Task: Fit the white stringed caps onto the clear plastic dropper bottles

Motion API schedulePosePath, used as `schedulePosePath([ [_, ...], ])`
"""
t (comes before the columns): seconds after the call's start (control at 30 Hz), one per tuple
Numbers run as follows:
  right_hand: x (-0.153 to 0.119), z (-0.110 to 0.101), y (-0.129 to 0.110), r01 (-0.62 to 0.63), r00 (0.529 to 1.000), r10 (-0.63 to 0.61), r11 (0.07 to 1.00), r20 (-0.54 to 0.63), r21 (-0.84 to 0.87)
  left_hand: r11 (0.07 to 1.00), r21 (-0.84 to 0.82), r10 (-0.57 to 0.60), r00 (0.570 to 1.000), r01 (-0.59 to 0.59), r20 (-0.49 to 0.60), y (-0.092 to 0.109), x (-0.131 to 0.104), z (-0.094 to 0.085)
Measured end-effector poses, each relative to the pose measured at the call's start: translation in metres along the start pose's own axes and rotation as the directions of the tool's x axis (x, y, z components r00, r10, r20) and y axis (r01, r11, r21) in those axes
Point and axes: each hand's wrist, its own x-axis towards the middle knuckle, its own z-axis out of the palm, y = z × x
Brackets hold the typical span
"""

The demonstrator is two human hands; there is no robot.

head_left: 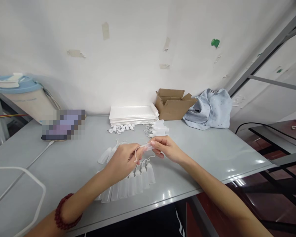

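Both hands meet above the middle of the grey table. My right hand point(166, 147) pinches a small translucent bottle point(149, 146), mostly covered by the fingers. At the bottle's left end, the fingers of my left hand point(125, 159) are closed around the neck, where a thin curved white tube point(135, 154) sticks out. Below the hands, several clear bottles with bent tubes point(138, 182) lie side by side in a row. A few more bottles point(105, 155) lie to the left, partly behind my left hand. Further back rest several loose bottles without tubes point(160, 128).
White caps point(120, 128) lie before a stack of white packets point(133, 113). An open cardboard box point(175, 108) and pale blue cloth point(212, 108) stand at the back right. At the left are a phone point(64, 125), its cable, and a large blue-lidded cup point(27, 98).
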Motion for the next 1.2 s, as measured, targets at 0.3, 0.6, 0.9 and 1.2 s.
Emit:
schedulePosePath([
  [0.3,0.000,0.000,0.000,0.000,1.000,0.000,0.999,-0.009,-0.033,0.933,0.257,0.288,0.951,-0.251,-0.114,-0.006,-0.002,0.006],
  [0.6,-0.005,0.009,-0.001,0.234,0.951,-0.293,0.893,-0.102,-0.384,0.941,-0.270,-0.177,0.977,0.202,0.116,0.003,0.001,-0.002],
  [0.9,-0.007,0.004,-0.001,0.086,0.991,-0.102,0.981,-0.090,-0.174,0.838,0.404,0.446,0.887,-0.366,-0.120,-0.007,-0.004,0.014],
  [1.2,-0.002,0.009,-0.003,-0.191,0.976,0.202,0.973,-0.080,0.132,0.450,0.776,0.664,0.746,-0.442,0.040,-0.011,-0.001,0.013],
])
